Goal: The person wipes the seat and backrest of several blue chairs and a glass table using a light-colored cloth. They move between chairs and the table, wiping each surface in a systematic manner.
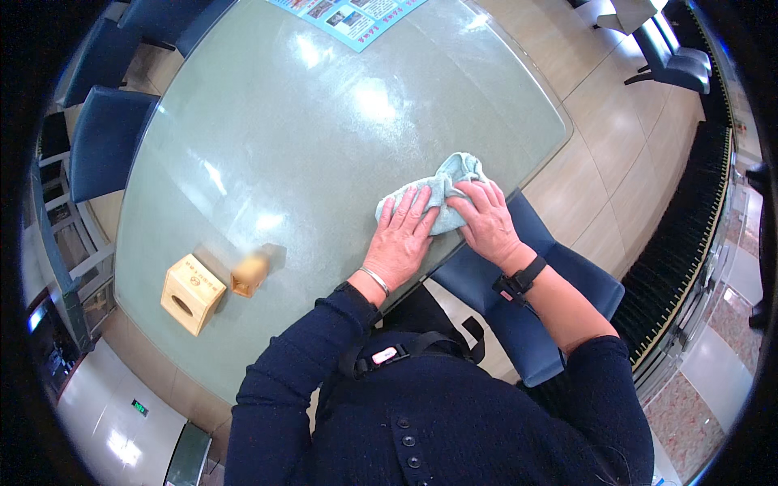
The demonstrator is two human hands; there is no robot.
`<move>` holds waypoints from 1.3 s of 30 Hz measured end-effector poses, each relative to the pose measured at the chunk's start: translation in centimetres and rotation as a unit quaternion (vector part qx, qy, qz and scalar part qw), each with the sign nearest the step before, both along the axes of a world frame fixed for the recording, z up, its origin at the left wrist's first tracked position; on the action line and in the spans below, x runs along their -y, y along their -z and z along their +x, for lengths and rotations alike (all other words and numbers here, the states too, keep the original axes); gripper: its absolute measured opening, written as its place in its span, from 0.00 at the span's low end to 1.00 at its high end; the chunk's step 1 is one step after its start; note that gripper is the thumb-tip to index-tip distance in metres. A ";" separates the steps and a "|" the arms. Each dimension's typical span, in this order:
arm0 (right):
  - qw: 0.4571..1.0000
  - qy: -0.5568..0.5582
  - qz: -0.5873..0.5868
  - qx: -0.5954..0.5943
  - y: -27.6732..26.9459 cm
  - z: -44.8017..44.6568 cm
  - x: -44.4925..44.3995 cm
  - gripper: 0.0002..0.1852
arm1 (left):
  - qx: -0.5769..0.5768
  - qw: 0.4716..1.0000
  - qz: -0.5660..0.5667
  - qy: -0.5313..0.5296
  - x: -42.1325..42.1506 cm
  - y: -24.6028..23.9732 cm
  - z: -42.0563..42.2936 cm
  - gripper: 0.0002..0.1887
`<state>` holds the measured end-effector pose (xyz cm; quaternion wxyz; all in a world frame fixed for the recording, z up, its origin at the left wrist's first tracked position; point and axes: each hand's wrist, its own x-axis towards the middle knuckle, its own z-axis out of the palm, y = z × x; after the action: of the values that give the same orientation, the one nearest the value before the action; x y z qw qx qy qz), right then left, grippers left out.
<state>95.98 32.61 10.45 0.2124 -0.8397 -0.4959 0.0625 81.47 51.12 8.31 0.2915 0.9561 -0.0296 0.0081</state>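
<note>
A light blue-green cloth [460, 168] lies bunched on the glass-topped table [292, 140], close to its near right edge. My left hand [402, 240] rests flat on the left part of the cloth, fingers slightly spread, with a bangle at the wrist. The fingers of my right hand [486, 219] are curled onto the cloth's right part, pinching a fold of it; a black band circles that wrist. Both palms face down, and the hands are a short way apart.
A wooden tissue box [193, 294] and a small wooden holder [250, 274] stand on the table at the left. A printed blue sheet [358, 21] lies at the far edge. Blue chairs [109, 143] flank the table, one [523, 316] close by my right arm.
</note>
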 end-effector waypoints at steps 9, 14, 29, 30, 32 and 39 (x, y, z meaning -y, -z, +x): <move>0.994 0.062 0.075 0.051 2.9 11.2 -11.1 0.21 | 0.070 0.989 0.066 -0.115 -6.5 2.6 11.8 0.29; 0.996 0.055 0.050 0.040 1.9 9.7 -5.5 0.21 | 0.051 0.994 0.078 -0.055 -2.9 1.9 10.3 0.29; 0.992 0.013 0.103 0.078 4.0 19.3 -16.4 0.20 | 0.060 0.981 0.102 -0.153 -10.3 3.2 18.3 0.28; 0.991 0.015 0.100 0.085 4.2 20.3 -17.2 0.20 | 0.061 0.979 0.109 -0.159 -11.2 3.4 19.4 0.28; 0.988 0.008 0.107 0.109 4.4 21.8 -17.4 0.21 | 0.064 0.977 0.120 -0.164 -11.0 4.2 20.9 0.28; 0.990 0.108 0.015 0.087 2.9 19.5 -1.4 0.24 | 0.083 0.991 0.098 -0.037 0.7 5.7 21.9 0.29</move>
<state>115.48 33.96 7.57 0.1865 -0.8873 -0.4198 -0.0410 103.35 50.39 2.64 0.1920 0.9766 -0.0186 0.0955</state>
